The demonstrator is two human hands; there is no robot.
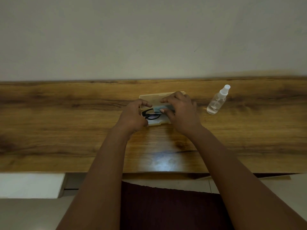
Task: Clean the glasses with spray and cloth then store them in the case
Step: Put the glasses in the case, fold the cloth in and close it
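A translucent beige case [153,97] lies open on the wooden table [66,113], its lid tipped back toward the wall. Black-framed glasses [152,115] rest in its lower half. A folded pale blue cloth [163,107] lies over the right part of the glasses, pinched between the thumb and fingers of my right hand [181,112]. My left hand [132,116] curls around the left end of the case and glasses; whether it grips the frame or the case edge is hidden. A clear spray bottle [216,102] with a white cap stands to the right, apart from both hands.
A plain wall rises right behind the table's far edge. The table's near edge runs across the lower part of the view, with a dark red garment [166,206] below it and a white panel [31,185] at lower left.
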